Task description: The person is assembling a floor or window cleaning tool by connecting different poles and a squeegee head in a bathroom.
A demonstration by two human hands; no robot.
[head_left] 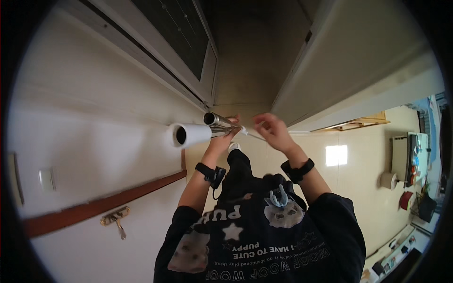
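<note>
My left hand (pixel 230 135) is wrapped round a bundle of long poles held upright in front of me. One pole ends in a thick white hollow sleeve (pixel 200 134), and beside it stands a bare metal tube (pixel 220 120) with an open end. A thin white rod (pixel 256 137) slants away to the right below the grip. The poles' lower ends are hidden. To the right of the bundle, my right hand (pixel 276 133) is raised with loosely bent fingers apart, and nothing shows in it.
A white wall (pixel 104 108) runs close on the left, with a door handle (pixel 115 218) lower down. Ahead is a doorway with a dark-paned door (pixel 179 33); a pale panel (pixel 349 61) stands to its right. Far right, a table (pixel 401 155) carries clutter.
</note>
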